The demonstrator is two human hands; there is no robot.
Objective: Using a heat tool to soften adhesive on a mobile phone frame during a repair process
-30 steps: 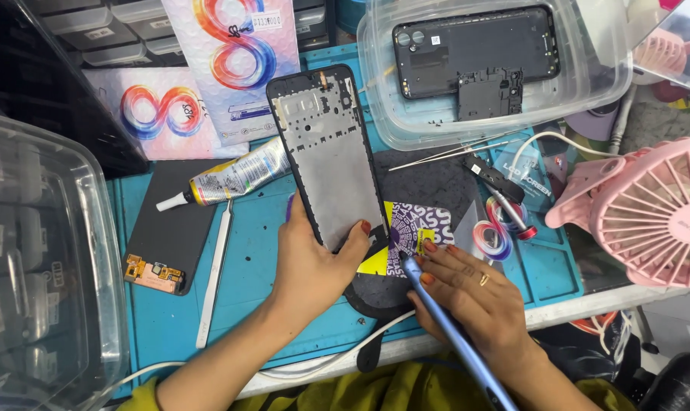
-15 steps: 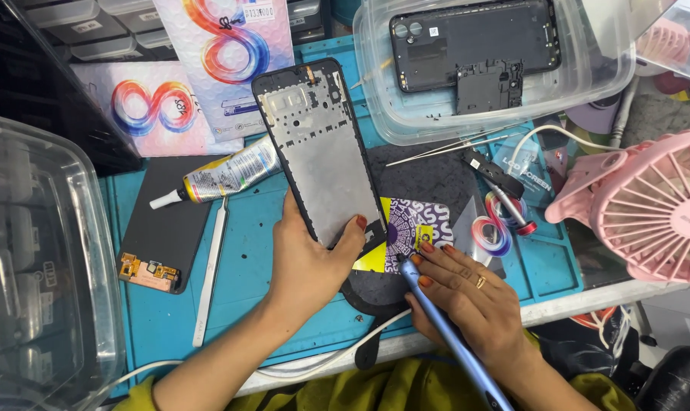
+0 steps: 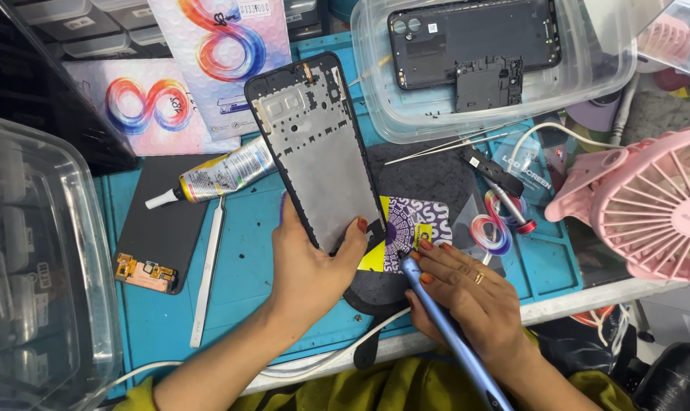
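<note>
**Frame raised in the left hand, blue tool poised at its lower corner**

I see the black-rimmed phone mid-frame with its bare grey metal plate (image 3: 318, 152) held up at a tilt above the teal work mat (image 3: 242, 270), its lower end gripped by my left hand (image 3: 311, 266), thumb closed over the bottom right corner. Over the last second the frame has drifted a little left and its top has swung slightly; I read that as re-angling for a better look at the lower edge, not a new step. My right hand (image 3: 471, 301) is curled shut around a slim blue pen-shaped tool (image 3: 444, 327), tip just beside that corner, resting over a purple-and-yellow patterned card (image 3: 413, 224).

Counting outward: one frame in hand, one blue tool, one white glue tube with a yellow label (image 3: 219, 175), one white flat pry stick (image 3: 208, 274), one dark phone screen panel (image 3: 162, 221) with an orange flex cable. Two clear plastic tubs: one at the left (image 3: 33, 266), one at the top (image 3: 497, 99) holding one black back cover (image 3: 474, 34). One pink desk fan (image 3: 653, 202) sits on the bench at right, and two printed boxes with rainbow loops (image 3: 177, 76) at the back.
</note>
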